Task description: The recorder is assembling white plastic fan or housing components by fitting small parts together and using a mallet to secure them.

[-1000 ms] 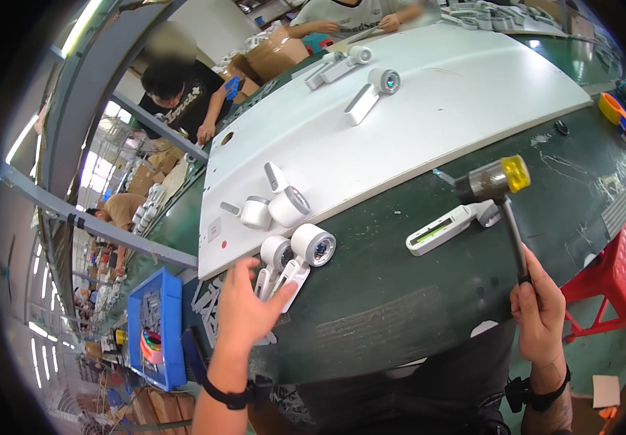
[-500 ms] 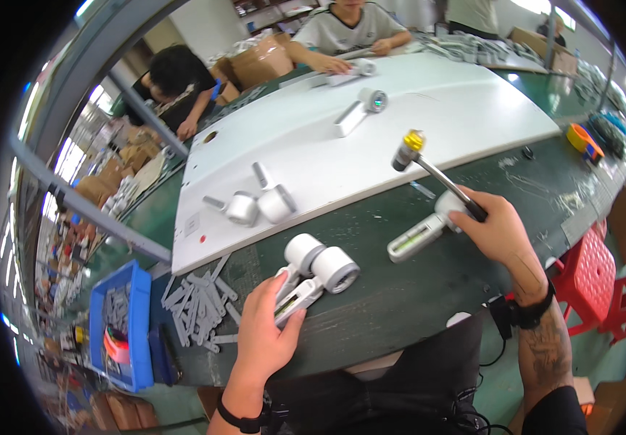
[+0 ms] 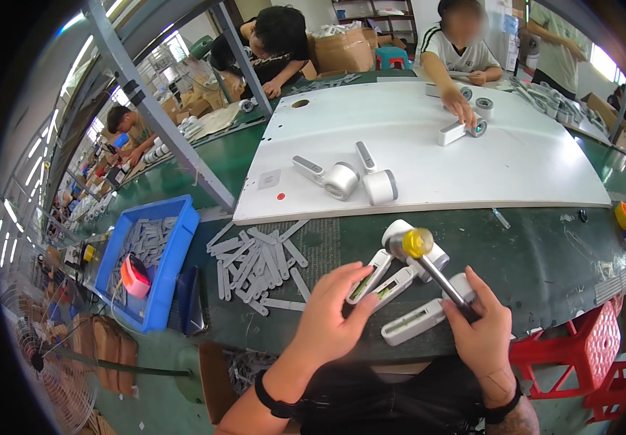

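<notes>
Your left hand [image 3: 331,315] presses flat on two white plastic handheld fan bodies [image 3: 379,275] lying open on the near edge of the green bench [image 3: 545,254], fingers spread, not clenched. Your right hand [image 3: 481,330] is closed around the handle of a small yellow-headed mallet [image 3: 420,245], its head poised just above those bodies. A third open body [image 3: 418,320] lies nearer you, untouched. Two closed fans [image 3: 353,177] rest on the white board [image 3: 414,156] beyond. A loose heap of grey plastic strips [image 3: 255,264] to the left remains unfitted; judged early in the batch.
</notes>
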`<state>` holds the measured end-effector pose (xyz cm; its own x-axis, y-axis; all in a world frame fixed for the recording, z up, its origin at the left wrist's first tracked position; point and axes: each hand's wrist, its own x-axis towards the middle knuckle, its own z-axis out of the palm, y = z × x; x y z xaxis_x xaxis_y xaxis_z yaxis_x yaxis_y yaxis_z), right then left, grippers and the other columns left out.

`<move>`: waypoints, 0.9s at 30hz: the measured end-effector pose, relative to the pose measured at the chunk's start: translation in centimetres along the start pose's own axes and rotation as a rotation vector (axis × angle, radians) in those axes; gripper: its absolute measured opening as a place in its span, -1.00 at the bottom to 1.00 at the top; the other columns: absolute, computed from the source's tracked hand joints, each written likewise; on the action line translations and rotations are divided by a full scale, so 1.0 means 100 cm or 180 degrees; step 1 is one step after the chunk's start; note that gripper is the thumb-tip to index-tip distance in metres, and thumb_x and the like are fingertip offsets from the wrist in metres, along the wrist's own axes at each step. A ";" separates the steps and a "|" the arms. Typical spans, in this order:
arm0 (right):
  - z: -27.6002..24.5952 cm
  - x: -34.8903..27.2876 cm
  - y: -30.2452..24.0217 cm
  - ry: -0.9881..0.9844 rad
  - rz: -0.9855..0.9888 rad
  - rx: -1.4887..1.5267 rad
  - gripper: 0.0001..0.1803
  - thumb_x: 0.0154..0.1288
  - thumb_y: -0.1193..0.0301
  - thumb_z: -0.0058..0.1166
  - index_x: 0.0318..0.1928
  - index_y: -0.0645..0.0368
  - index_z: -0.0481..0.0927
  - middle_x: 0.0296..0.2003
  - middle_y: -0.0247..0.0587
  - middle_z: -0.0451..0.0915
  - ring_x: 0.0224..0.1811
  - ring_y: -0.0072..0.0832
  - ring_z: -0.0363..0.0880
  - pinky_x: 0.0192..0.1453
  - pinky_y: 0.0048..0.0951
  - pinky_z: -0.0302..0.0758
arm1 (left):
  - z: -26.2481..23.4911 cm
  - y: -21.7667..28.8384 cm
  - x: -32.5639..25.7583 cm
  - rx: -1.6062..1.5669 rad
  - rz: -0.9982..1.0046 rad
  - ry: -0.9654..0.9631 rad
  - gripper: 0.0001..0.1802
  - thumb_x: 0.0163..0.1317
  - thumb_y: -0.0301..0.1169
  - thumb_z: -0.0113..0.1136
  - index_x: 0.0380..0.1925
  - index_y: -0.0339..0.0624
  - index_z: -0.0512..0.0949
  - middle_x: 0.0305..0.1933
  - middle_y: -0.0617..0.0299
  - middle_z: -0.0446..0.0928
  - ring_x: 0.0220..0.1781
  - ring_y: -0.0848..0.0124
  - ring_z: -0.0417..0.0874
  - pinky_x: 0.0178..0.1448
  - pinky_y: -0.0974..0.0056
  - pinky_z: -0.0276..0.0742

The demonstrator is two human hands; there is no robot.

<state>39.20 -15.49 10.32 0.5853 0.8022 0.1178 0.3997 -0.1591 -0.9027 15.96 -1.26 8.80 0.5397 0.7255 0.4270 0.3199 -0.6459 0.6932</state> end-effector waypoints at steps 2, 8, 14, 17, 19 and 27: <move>0.008 0.006 -0.006 -0.0080 0.0107 -0.0299 -0.32 0.40 0.50 0.55 0.47 0.45 0.63 -0.16 0.06 0.91 -0.08 -0.52 0.88 0.04 -0.45 0.73 | -0.020 -0.004 -0.003 0.0100 -0.0059 0.0181 -0.63 0.49 -0.46 0.44 0.25 -0.25 0.74 0.27 -0.07 0.75 0.36 -0.02 0.77 0.48 0.02 0.62; 0.008 -0.002 0.013 -0.0126 -0.0303 0.0232 -0.30 0.33 0.55 0.58 0.46 0.42 0.66 -0.17 0.13 0.89 -0.06 -0.44 0.92 0.06 -0.44 0.75 | -0.091 -0.034 -0.022 0.0592 -0.0596 0.0305 -0.77 0.34 -0.52 0.48 -0.01 -0.16 0.82 -0.09 0.12 0.78 0.01 0.10 0.79 0.15 0.10 0.68; -0.021 -0.015 0.007 -0.0363 -0.0375 -0.0694 -0.25 0.26 0.54 0.61 0.48 0.29 0.69 -0.21 0.10 0.88 -0.24 -0.37 0.93 -0.10 -0.39 0.75 | -0.120 -0.044 -0.040 0.1509 -0.0815 -0.0538 -0.86 0.36 -0.37 0.52 -0.10 0.01 0.88 -0.44 0.21 0.64 -0.36 0.11 0.71 -0.22 0.09 0.64; -0.008 -0.011 0.014 -0.0145 -0.0642 -0.0803 -0.27 0.25 0.50 0.63 0.45 0.24 0.72 -0.26 0.08 0.86 -0.29 -0.30 0.91 -0.13 -0.36 0.73 | -0.112 -0.049 -0.036 0.1662 -0.0290 -0.0354 -0.88 0.41 -0.38 0.48 -0.10 -0.02 0.87 -0.34 0.15 0.76 -0.34 0.07 0.79 -0.23 0.08 0.69; 0.007 -0.007 0.009 0.0017 -0.0776 -0.0758 -0.28 0.22 0.46 0.64 0.42 0.18 0.75 -0.30 0.05 0.83 -0.32 -0.15 0.90 -0.19 -0.29 0.72 | -0.105 -0.051 -0.035 0.1622 -0.0209 -0.0093 -0.89 0.43 -0.38 0.46 -0.11 -0.03 0.87 -0.28 0.13 0.80 -0.31 0.06 0.82 -0.21 0.08 0.72; -0.007 -0.011 -0.008 -0.0186 -0.0469 -0.0685 -0.28 0.28 0.45 0.60 0.47 0.09 0.73 -0.42 -0.18 0.73 -0.45 -0.40 0.75 -0.29 -0.35 0.62 | -0.086 -0.025 -0.035 -0.0006 -0.0425 0.0490 -0.90 0.54 -0.55 0.41 -0.04 -0.33 0.76 -0.19 0.02 0.85 -0.28 0.41 0.86 -0.21 0.27 0.71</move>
<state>38.75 -16.62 11.16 0.4705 0.8566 0.2116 0.6220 -0.1518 -0.7682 6.61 -0.11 10.57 0.3671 0.8325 0.4149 0.3791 -0.5412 0.7506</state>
